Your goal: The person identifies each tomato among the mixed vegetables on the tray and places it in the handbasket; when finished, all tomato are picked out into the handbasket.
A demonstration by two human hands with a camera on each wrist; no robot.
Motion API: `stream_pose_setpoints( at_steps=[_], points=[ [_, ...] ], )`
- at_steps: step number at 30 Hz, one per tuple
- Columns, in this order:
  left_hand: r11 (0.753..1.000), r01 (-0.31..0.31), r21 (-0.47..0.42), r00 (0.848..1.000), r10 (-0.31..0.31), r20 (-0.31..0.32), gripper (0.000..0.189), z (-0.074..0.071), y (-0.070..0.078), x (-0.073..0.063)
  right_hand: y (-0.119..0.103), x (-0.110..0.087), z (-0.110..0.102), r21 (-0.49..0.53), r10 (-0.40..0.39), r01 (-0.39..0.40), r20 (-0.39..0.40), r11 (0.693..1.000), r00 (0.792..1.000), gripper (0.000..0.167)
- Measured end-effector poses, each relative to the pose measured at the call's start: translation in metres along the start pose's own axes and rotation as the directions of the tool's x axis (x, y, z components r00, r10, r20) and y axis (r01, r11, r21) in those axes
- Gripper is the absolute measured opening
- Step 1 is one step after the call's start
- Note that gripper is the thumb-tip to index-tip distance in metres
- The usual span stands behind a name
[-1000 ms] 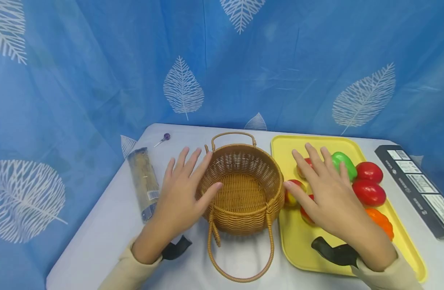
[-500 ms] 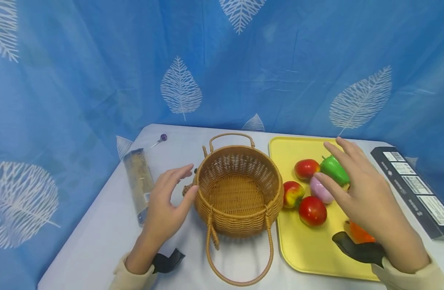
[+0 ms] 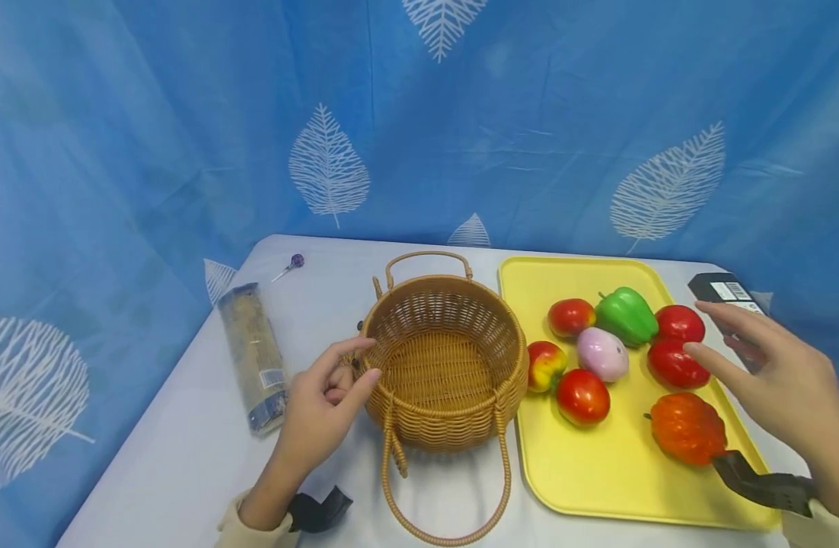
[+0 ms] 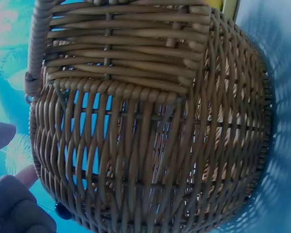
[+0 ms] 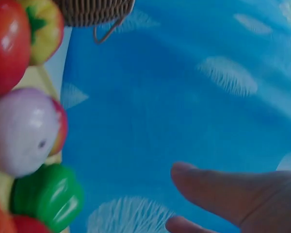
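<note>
A brown wicker basket (image 3: 447, 430) stands on the white table with nothing inside it. My left hand (image 3: 317, 407) is beside its left rim, fingers loosely bent, thumb and index fingertips right at the rim. In the left wrist view the woven wall (image 4: 145, 141) fills most of the picture, with the fingers (image 4: 14, 206) at its edge. Over the right side of the yellow tray (image 3: 577, 479) hovers my right hand (image 3: 783, 373), its fingers relaxed and holding nothing. Nearest to it lie a red fruit (image 3: 676, 364) and an orange pumpkin (image 3: 688, 428).
A green bell pepper (image 3: 626, 316), a pale purple onion-like piece (image 3: 601, 354) and several red fruits (image 3: 582, 397) share the tray. Left of the basket are a long clear packet (image 3: 255, 354) and a purple lollipop (image 3: 296, 261). A black box (image 3: 724, 288) lies at the right.
My right hand has moved right, uncovering the tray's fruits and vegetables. The left hand has lowered from above the basket's left edge to its side, with the fingers more bent.
</note>
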State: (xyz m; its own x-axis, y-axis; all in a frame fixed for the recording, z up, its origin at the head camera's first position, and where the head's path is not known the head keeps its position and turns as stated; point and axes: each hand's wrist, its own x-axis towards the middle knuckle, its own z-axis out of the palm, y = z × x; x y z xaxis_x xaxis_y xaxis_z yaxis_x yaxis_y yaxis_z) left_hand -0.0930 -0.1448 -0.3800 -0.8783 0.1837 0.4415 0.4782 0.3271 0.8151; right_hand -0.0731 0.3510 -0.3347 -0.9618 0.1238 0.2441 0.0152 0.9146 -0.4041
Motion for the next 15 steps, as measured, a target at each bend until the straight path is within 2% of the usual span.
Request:
stream_pose_setpoints(
  at_steps=[4, 9, 11, 15],
  points=[
    [1.000, 0.000, -0.011, 1.000, 0.001, 0.014, 0.038, 0.004, -0.002, -0.001, 0.040, -0.002, 0.009, 0.075, 0.101, -0.107, 0.075, 0.991, 0.992, 0.072],
    [1.000, 0.014, -0.017, 1.000, -0.014, 0.009, 0.038, 0.009, -0.003, 0.000, 0.081, -0.006, 0.023, 0.182, 0.195, -0.220, 0.145, 0.958, 0.970, 0.072],
    [0.999, 0.031, -0.020, 1.000, -0.031, -0.004, 0.036, 0.011, -0.003, -0.001, 0.093, -0.007, 0.028, 0.231, 0.205, -0.239, 0.163, 0.943, 0.965, 0.072],
    [0.999, 0.045, -0.029, 0.998, -0.046, -0.049, 0.033, 0.014, -0.007, -0.005, 0.107, -0.008, 0.039, 0.291, 0.183, -0.222, 0.156, 0.931, 0.971, 0.070]
  ],
)
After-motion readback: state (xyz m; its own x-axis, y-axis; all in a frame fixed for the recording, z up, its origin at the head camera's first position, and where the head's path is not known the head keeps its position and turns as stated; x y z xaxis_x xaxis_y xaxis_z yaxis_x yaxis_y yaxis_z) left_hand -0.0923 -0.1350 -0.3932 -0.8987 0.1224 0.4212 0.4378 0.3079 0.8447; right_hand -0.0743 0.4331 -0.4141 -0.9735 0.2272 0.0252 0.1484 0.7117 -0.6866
